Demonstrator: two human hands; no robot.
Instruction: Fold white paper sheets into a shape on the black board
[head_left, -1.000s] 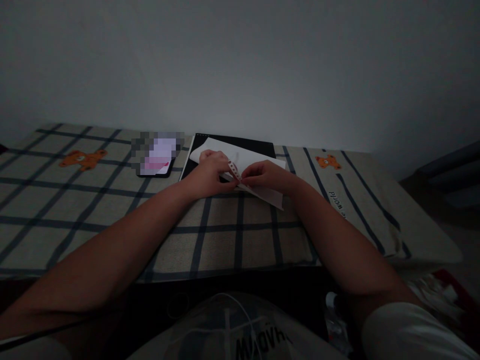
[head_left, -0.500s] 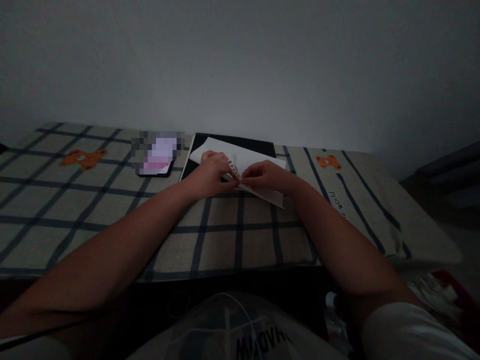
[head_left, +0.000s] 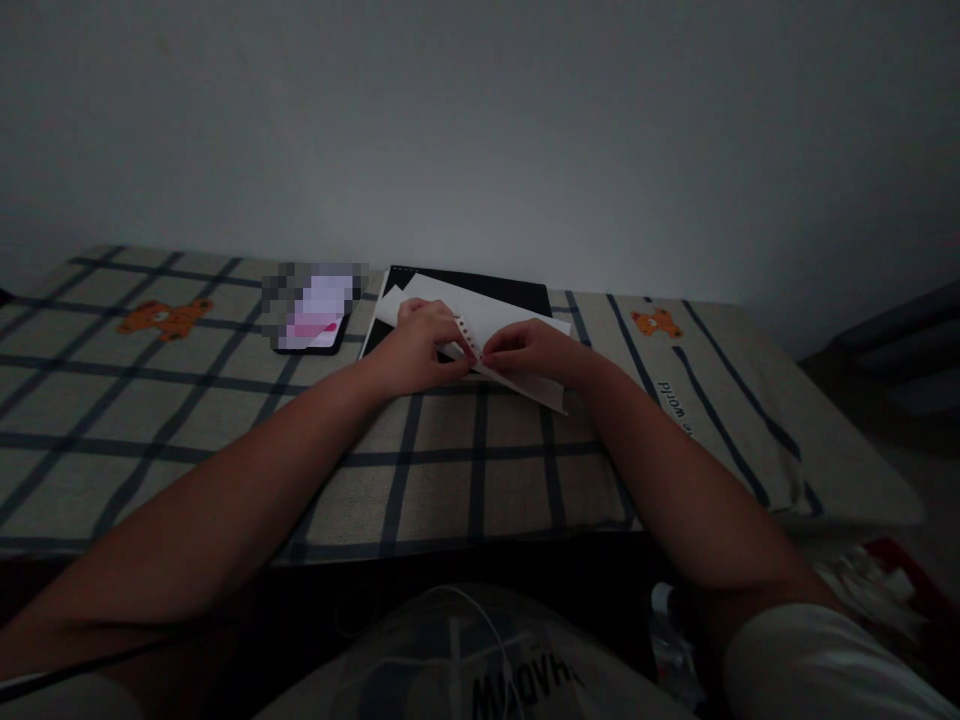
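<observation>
White paper (head_left: pixel 491 306) with a row of punched holes along one edge lies at an angle over a black notebook or folder (head_left: pixel 517 291). My left hand (head_left: pixel 424 347) pinches the holed edge from the left, thumb toward me. From the right, my right hand (head_left: pixel 531 350) pinches the same edge, its fingertips close to the left thumb. A corner of paper sticks out below the right hand, toward the front. The fingers cover part of the holed edge.
A phone (head_left: pixel 319 315) with a lit screen lies left of the notebook. Beneath everything is a checked tablecloth (head_left: pixel 442 490) with bear patterns. A pale wall (head_left: pixel 480 130) rises behind the table. A clear plastic bottle (head_left: pixel 671 640) stands below the table edge at right.
Both hands keep their pinch on the paper's holed edge and have shifted only slightly. At the left, the sheets have moved a little and a second paper corner now shows.
</observation>
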